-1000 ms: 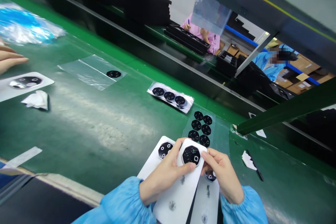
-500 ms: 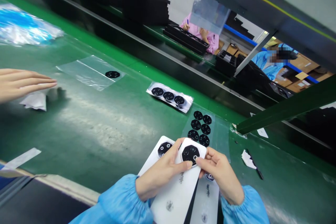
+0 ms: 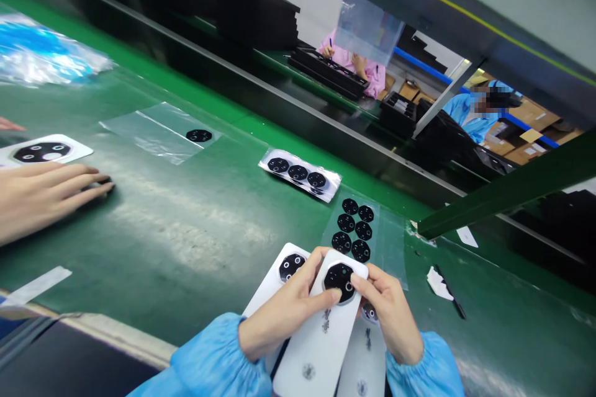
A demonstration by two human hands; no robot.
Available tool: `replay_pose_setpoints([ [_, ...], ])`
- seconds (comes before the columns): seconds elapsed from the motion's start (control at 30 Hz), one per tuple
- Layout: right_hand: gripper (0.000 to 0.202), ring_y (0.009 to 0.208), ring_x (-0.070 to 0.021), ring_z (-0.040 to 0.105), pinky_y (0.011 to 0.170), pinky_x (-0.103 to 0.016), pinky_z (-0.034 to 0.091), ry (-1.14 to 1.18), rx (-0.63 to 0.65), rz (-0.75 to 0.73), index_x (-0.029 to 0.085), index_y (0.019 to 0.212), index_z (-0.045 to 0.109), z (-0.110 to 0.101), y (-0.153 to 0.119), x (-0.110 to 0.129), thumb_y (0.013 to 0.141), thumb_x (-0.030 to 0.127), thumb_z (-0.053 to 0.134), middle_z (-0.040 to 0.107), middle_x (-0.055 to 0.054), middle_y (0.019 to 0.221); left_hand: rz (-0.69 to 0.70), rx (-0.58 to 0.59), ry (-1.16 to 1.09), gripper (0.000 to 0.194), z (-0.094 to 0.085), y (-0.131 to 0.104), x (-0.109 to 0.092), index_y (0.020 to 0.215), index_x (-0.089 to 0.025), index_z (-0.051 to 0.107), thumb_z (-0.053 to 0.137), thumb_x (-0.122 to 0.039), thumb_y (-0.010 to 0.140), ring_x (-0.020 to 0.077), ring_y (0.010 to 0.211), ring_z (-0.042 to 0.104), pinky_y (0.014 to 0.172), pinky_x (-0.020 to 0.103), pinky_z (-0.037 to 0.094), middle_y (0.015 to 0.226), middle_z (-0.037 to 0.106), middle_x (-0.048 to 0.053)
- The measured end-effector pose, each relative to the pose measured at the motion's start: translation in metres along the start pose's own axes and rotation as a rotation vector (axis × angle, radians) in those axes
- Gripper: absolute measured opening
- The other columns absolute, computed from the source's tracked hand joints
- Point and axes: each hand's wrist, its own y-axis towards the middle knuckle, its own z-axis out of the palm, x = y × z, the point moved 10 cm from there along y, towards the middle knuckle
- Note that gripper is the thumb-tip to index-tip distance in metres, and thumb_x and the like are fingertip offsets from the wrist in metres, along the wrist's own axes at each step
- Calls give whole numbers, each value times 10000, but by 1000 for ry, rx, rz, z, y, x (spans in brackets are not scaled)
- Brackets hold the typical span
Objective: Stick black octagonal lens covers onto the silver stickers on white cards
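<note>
A white phone back cover (image 3: pixel 310 335) is held tilted between my two hands. Near its top sits a black octagonal camera lens plate (image 3: pixel 338 282). My left hand (image 3: pixel 284 310) grips the cover's left edge, its thumb on the lower part of the plate. From the right, my right hand (image 3: pixel 391 307) pinches the top corner, thumb pressing the plate's right side; its other fingers are partly hidden behind. Beneath the held one, two more white covers show: a left cover (image 3: pixel 272 279) and a right cover (image 3: pixel 361 360), each with a dark lens area.
Beyond my hands lie a clear sheet (image 3: pixel 391 248) bearing several black plates, a white strip (image 3: pixel 333 189) with three, and a plastic bag (image 3: pixel 135 127) with one. At left, a co-worker's hand (image 3: pixel 51 195) is beside another phone cover (image 3: pixel 82 147). A pen (image 3: pixel 459 305) lies right.
The held cover has shifted slightly, and my right thumb sits higher on the plate's edge. At left, a phone cover has come into view and a co-worker's hand is lower; the crumpled white piece no longer shows.
</note>
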Motion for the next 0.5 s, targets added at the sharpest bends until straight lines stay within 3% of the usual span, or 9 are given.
replay_pose_setpoints([
  [0.07,395,524,-95,447,491,-211,350,-18,-2,-21,165,667,497,1,0,3,752,528,628,465,41,585,67,-57,52,286,-6,4,-7,937,-190,460,559,-434,825,139,778,526,698,265,428,843,548,-8],
  [0.17,388,546,-99,417,496,-212,332,-70,-1,-84,169,674,507,4,0,10,763,532,609,425,45,593,128,-149,140,306,-15,9,-15,779,-169,467,519,-466,837,128,708,481,662,260,383,727,514,-16],
  [0.5,427,534,-87,317,485,-221,255,-245,-64,-167,183,616,437,2,-1,14,792,557,545,338,61,570,259,-255,541,273,-14,7,-25,713,-193,449,440,-417,868,135,647,411,604,264,323,660,433,-36],
])
